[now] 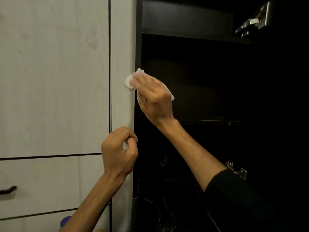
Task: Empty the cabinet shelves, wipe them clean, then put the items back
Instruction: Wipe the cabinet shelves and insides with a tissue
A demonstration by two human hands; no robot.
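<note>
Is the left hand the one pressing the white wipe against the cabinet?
No, the right hand presses the white wipe at the cabinet's front edge.

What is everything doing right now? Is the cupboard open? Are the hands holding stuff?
Cabinet: open, the shelves that show look bare.
Wipe: crumpled, pressed on the cabinet's front edge.
Right hand: flat, pressing the wipe.
Left hand: fingers curled, touching nothing I can see.
Drawer: closed.
</note>
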